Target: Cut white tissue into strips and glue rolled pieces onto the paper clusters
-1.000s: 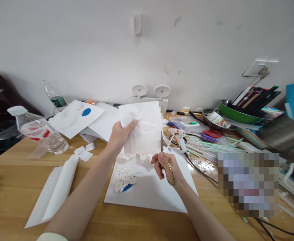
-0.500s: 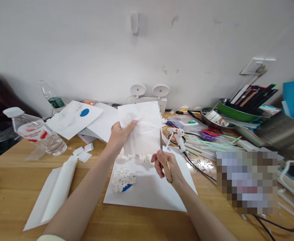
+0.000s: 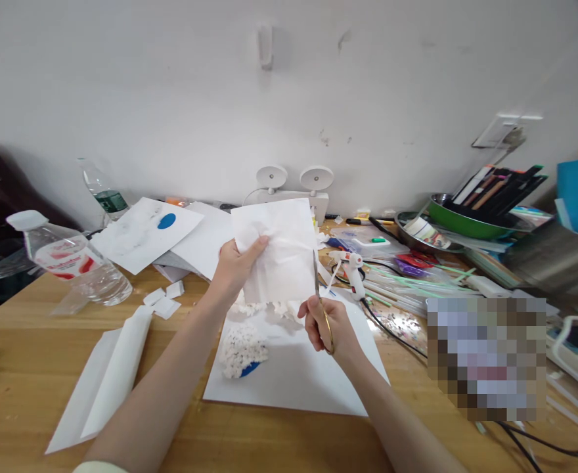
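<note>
My left hand (image 3: 237, 266) pinches a sheet of white paper (image 3: 284, 263) by its left side, thumb in front, holding it upright above the table. My right hand (image 3: 326, 325) grips a pair of scissors (image 3: 329, 328) with gold-coloured handles. Their blades point up along the sheet's right edge; whether they stand apart is hard to make out. Beneath both hands a larger white sheet (image 3: 289, 387) lies on the table. On it sits a clump of crumpled white paper bits (image 3: 242, 348) over a blue shape (image 3: 250, 369), with more white bits partly hidden behind the held paper.
A water bottle (image 3: 72, 263), a folded white paper (image 3: 111, 381) and small white pieces (image 3: 163, 305) are at left. A glue gun (image 3: 351, 269) with a black cord stands right of my hands. Farther right are plastic strips and a green bowl (image 3: 471, 220) of pens.
The scissors and my right hand have turned slightly at the paper's right edge. My left hand keeps its hold, almost unmoved.
</note>
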Motion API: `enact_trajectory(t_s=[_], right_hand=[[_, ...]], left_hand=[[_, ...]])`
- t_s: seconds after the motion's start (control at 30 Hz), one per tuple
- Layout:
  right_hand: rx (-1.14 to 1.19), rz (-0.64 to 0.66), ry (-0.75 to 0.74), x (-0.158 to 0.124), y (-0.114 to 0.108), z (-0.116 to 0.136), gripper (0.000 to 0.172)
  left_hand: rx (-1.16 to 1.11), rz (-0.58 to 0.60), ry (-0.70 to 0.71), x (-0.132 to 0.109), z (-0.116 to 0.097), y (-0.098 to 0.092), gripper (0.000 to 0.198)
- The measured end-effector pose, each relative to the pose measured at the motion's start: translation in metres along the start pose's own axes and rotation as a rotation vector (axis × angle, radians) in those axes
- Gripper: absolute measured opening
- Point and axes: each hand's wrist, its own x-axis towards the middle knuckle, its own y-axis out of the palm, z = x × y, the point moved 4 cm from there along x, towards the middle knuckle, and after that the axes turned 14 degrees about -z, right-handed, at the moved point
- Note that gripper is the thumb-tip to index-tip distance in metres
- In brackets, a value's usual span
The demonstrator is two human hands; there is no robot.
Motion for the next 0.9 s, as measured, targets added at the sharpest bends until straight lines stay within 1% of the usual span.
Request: enact_trajectory(t_s=[0.33,0.47,0.63,0.77,0.9], right_hand=[[-0.016,0.004,0.074,-0.002,0.0,0.0,0.053],[-0.014,0.026,0.017,-0.005,0.001,0.005,0.054],[0.003,0.03,-0.054,-0.007,0.002,0.011,0.063],[-0.035,0.04,-0.097,-0.005,0.0,0.012,0.066],[-0.059,0.034,-0.122,-0.005,-0.002,0.016,0.067]], left_hand=[[0.001,-0.003,0.005,0.002,0.0,0.0,0.042],[0.002,0.014,0.014,0.002,-0.001,-0.001,0.043],[-0.017,0.072,-0.015,-0.004,-0.002,0.004,0.039],[0.013,0.149,-0.055,-0.008,-0.001,0.008,0.037],[0.066,0.174,-0.054,-0.009,0.0,0.008,0.036]])
